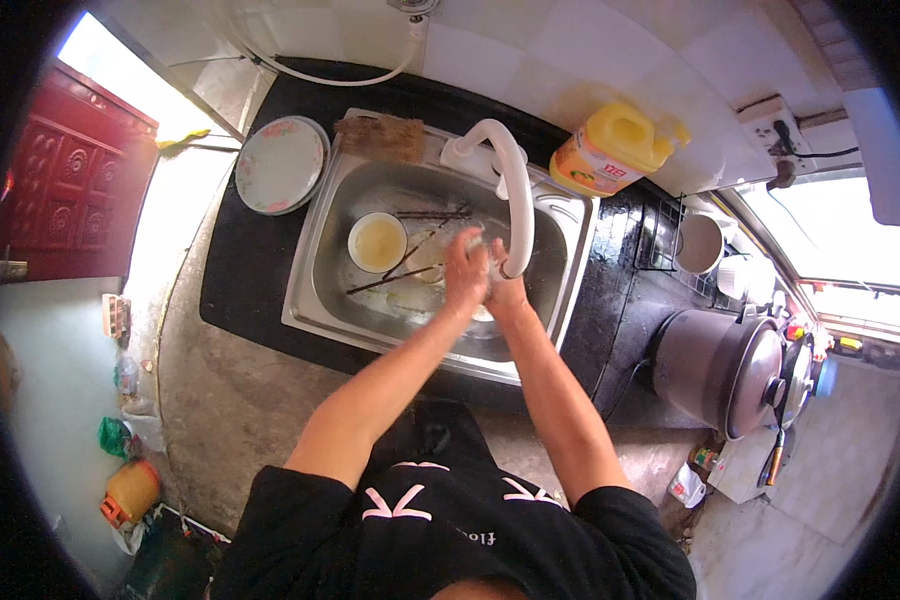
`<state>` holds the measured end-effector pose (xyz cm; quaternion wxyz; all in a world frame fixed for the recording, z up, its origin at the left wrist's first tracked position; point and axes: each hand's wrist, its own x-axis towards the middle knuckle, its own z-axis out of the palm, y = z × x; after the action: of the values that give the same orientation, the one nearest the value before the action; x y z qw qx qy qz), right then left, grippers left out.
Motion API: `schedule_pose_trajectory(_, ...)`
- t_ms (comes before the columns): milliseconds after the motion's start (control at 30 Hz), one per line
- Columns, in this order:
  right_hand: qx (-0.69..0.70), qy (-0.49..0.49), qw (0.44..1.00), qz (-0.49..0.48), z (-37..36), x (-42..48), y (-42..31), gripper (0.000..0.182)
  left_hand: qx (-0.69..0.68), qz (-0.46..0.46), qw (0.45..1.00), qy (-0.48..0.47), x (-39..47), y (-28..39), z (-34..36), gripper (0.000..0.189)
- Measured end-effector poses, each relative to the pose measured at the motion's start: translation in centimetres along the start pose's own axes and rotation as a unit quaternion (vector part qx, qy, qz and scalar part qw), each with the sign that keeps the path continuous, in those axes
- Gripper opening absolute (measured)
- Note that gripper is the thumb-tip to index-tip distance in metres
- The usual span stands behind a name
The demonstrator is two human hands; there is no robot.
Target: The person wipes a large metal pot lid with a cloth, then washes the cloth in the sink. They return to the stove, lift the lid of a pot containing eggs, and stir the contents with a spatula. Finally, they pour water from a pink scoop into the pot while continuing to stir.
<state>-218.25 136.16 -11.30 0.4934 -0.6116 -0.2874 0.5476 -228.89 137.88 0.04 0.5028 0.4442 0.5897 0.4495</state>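
Observation:
My left hand (466,271) and my right hand (505,281) are close together over the stainless steel sink (322,225), beside the outlet of the white curved faucet (523,202). Something small and pale shows between the fingers; I cannot tell whether it is water, foam or an object. A bowl (377,242) with cloudy yellowish liquid stands in the basin, to the left of my hands. Several dark chopsticks (394,280) lie scattered around it. Pale dishes in the basin are partly hidden by my hands and forearms.
Stacked floral plates (281,165) stand left of the sink. A brown scouring pad (380,139) lies on its back rim. A yellow detergent jug (607,150) stands behind at the right. Farther right are a wire rack (664,236) with bowls and a large lidded pot (712,371).

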Motion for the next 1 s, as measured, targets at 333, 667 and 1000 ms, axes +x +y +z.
schedule_pose_trajectory(333, -0.041, 0.107, 0.993, -0.009, -1.1, 0.3, 5.0, 0.043, -0.125, -0.179, 0.974, -0.059, -0.1, 5.1, -1.3, 0.067)
schedule_pose_trajectory(667, 0.111, 0.033, 0.980, 0.159, 0.6, -2.7, -4.7, 0.023, 0.072, -0.229, 0.966, -0.093, 1.6, -1.8, -2.1, 0.038)
schedule_pose_trajectory(1000, -0.012, 0.084, 0.996, 0.026, 0.7, -5.3, -11.0, 0.015, 0.106, 0.049, 0.993, 0.007, 3.9, -1.3, -10.3, 0.019)
